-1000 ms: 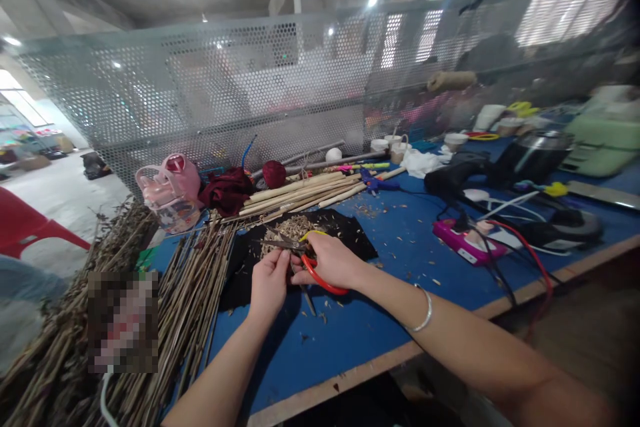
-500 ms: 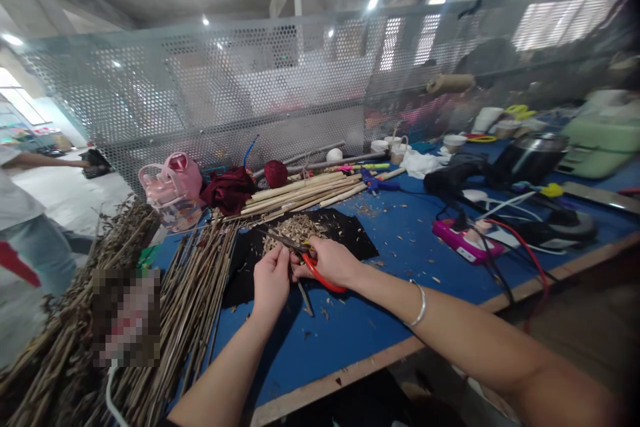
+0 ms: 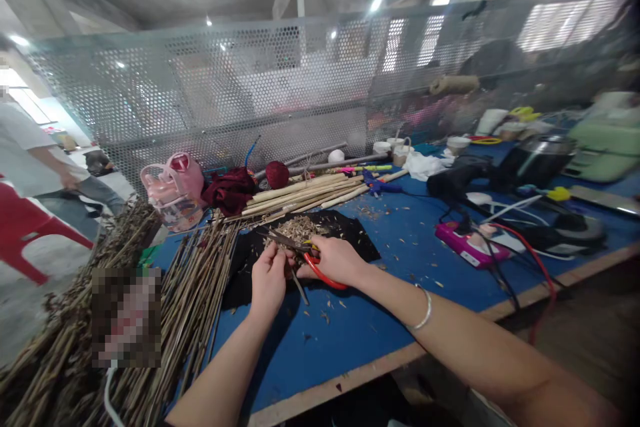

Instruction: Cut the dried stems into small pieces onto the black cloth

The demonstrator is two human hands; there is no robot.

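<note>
My right hand is closed around the red handles of a pair of scissors, whose dark blades point left over a heap of pale clippings. My left hand is closed on a thin dry stalk, its lower end slanting down toward the table. The blades lie just above the left fingertips; whether they touch the stalk I cannot tell. Beneath the heap is a black cloth on the blue table.
Long dry stalks fill the left side. Behind the cloth lie peeled sticks, a blue glue gun and a pink bag. A magenta power strip with cables stands right. A person is beyond, near a red stool.
My left hand and the stalk have shifted slightly left, with the stalk's lower end higher. The person at the far left has moved, and more of the red stool shows.
</note>
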